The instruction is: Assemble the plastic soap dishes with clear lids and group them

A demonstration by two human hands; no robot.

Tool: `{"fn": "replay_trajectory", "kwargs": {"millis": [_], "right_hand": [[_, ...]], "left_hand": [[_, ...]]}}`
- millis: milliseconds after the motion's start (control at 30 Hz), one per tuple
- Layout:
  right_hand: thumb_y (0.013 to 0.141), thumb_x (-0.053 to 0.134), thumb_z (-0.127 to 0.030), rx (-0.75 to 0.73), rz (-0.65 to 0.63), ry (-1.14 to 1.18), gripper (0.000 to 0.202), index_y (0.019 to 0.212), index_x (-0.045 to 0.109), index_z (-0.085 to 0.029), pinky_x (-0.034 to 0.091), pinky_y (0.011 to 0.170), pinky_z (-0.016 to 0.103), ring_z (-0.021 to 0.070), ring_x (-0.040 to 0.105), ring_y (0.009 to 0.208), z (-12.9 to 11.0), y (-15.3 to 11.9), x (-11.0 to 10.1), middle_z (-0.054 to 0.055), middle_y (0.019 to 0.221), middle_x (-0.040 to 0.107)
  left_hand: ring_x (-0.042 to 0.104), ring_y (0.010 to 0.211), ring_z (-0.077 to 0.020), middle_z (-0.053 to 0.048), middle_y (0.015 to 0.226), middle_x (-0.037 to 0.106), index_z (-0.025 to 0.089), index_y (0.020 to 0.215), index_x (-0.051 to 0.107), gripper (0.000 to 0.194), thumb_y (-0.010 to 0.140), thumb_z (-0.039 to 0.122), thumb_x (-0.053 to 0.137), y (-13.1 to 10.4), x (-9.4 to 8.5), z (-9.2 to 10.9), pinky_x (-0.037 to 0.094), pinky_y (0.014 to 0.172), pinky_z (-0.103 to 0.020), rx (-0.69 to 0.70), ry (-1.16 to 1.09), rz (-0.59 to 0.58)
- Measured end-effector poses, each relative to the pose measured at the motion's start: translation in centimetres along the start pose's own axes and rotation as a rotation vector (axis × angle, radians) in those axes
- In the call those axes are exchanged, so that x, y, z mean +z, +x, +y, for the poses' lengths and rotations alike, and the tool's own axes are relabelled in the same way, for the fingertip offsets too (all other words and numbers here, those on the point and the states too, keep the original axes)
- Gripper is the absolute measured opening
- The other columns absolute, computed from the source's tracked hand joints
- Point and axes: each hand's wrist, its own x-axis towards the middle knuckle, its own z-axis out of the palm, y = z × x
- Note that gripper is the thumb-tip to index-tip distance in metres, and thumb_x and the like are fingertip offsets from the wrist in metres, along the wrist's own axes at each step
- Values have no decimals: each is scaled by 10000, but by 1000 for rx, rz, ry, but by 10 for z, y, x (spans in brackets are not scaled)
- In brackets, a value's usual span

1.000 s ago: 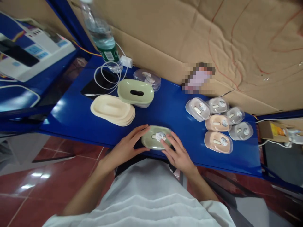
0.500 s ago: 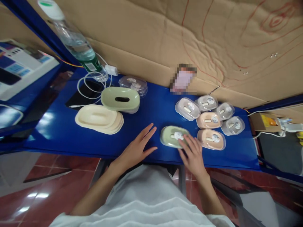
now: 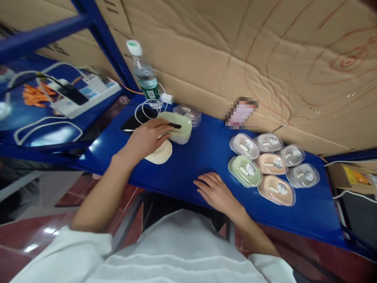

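My left hand (image 3: 149, 135) reaches over the near left end of an oval green tray (image 3: 185, 125) with a dark slot in its bottom. Its fingers are apart, and whether they touch the tray is unclear. Below that hand, a stack of cream oval pieces (image 3: 161, 154) is partly covered. My right hand (image 3: 216, 192) lies low over the blue table with its fingers stretched out, holding nothing. To its right sits a green container (image 3: 246, 171) under a clear lid with a round sticker. Against it stand lidded peach containers (image 3: 272, 164) and several lidded grey ones (image 3: 303, 175).
Behind the green tray are stacked clear lids (image 3: 191, 114), a water bottle (image 3: 149, 84) and a white cable (image 3: 141, 114). A blurred-out rectangular item (image 3: 241, 113) leans on the cardboard wall (image 3: 200, 59). A power strip (image 3: 91, 94) lies left of the blue post.
The lidded green container has moved right, up against the other lidded ones. My right hand has left it and drawn left. My left hand has moved up-left to the green tray.
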Motion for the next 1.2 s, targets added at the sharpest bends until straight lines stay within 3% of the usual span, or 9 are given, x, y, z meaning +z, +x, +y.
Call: {"fn": "replay_trajectory", "kwargs": {"millis": [133, 367, 533, 667, 733, 800, 967, 1067, 1200], "right_hand": [[1109, 531, -270, -43, 6, -52, 333, 1393, 678, -176, 574, 1052, 460, 251, 708, 1158, 12, 31, -16, 118, 1281, 766], [1096, 550, -366, -22, 262, -184, 537, 1614, 491, -239, 423, 1259, 540, 326, 406, 1577, 6, 127, -38, 131, 1704, 434], [1114, 514, -354, 70, 305, -105, 382, 1441, 669, -233, 478, 1214, 480, 285, 537, 1478, 14, 186, -23, 98, 1482, 674], [1112, 511, -295, 100, 286, -53, 326, 1342, 725, -210, 542, 1126, 438, 262, 667, 1287, 24, 190, -10, 105, 1312, 758], [1101, 535, -279, 83, 278, -67, 302, 1313, 740, -215, 553, 1093, 450, 272, 675, 1265, 26, 188, -7, 109, 1290, 765], [1093, 560, -284, 66, 277, -83, 291, 1308, 743, -218, 540, 1101, 466, 281, 662, 1289, 26, 187, -5, 112, 1313, 757], [1088, 584, -408, 12, 239, -136, 404, 1428, 674, -209, 467, 1184, 519, 310, 566, 1425, 23, 189, -5, 127, 1512, 651], [1086, 589, -413, -5, 190, -134, 397, 1433, 674, -237, 436, 1214, 532, 309, 528, 1469, 26, 187, -4, 103, 1565, 616], [1103, 536, -270, -18, 195, -99, 356, 1424, 689, -262, 467, 1186, 528, 295, 562, 1435, 32, 191, -4, 71, 1491, 683]], "left_hand": [[700, 1259, -311, -148, 1310, 738, 190, 1243, 761, 376, 1104, 417, 495, -6, -4, -14, 574, 1105, -508, 52, -59, 99], [689, 1300, -270, -128, 1271, 758, 193, 1241, 752, 294, 1089, 364, 567, -20, -11, -28, 564, 1146, -467, 148, -217, 238], [605, 1440, -268, -150, 1455, 682, 199, 1409, 663, 351, 1099, 323, 554, -29, -11, -27, 486, 1238, -500, 130, -193, 342], [439, 1585, -332, -157, 1658, 518, 237, 1568, 535, 516, 1070, 343, 615, -71, -15, -30, 279, 1333, -621, 47, -4, 314], [504, 1538, -343, -127, 1609, 585, 264, 1535, 574, 511, 1047, 392, 657, -96, -13, -35, 223, 1337, -653, 19, 41, 200], [601, 1448, -338, -76, 1470, 710, 290, 1364, 706, 315, 1068, 358, 623, -114, -8, -43, 152, 1332, -694, 29, 66, 172], [713, 1282, -244, -44, 1266, 801, 264, 1143, 779, 201, 1087, 325, 596, -118, -5, -53, 281, 1323, -559, 66, -26, 158], [715, 1262, -220, -39, 1240, 802, 244, 1174, 758, 185, 1083, 293, 605, -113, -13, -37, 324, 1309, -498, 94, -58, 212], [701, 1263, -219, -10, 1171, 815, 228, 1140, 744, 159, 1075, 197, 601, -124, -4, 18, 211, 1356, -500, 131, 2, 292]]}}
